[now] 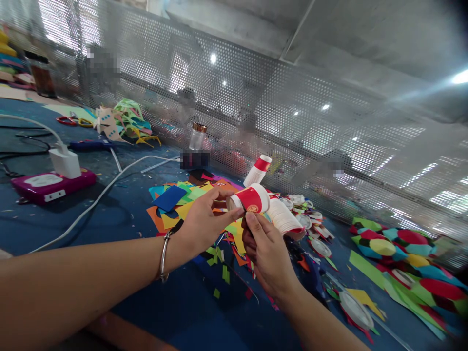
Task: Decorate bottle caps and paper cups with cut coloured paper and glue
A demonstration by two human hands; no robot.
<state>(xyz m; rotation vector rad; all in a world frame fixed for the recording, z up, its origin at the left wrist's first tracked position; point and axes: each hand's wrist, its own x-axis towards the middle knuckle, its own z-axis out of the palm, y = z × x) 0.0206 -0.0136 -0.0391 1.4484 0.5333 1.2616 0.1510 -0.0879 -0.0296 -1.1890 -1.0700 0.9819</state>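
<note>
A red and white paper cup (252,196) is tipped on its side between my hands, above the blue table. My left hand (204,214) grips its left end between thumb and fingers. My right hand (265,243) is closed at the cup's lower side, thumb against curled fingers. A small dark bit shows by its thumb tip, too small to name. Just behind, a stack of paper cups (283,217) lies on its side, and another cup stack (259,169) leans upright. Coloured paper pieces (168,200) are spread under and behind my left hand.
A purple power strip (54,185) with a white charger (66,161) sits at left, its white cable (98,197) crossing the table. Scissors (68,120), a glue gun (89,145) and a glass jar (198,136) stand farther back. Colourful paper crafts (395,248) lie right. A perforated metal screen (234,87) borders the table.
</note>
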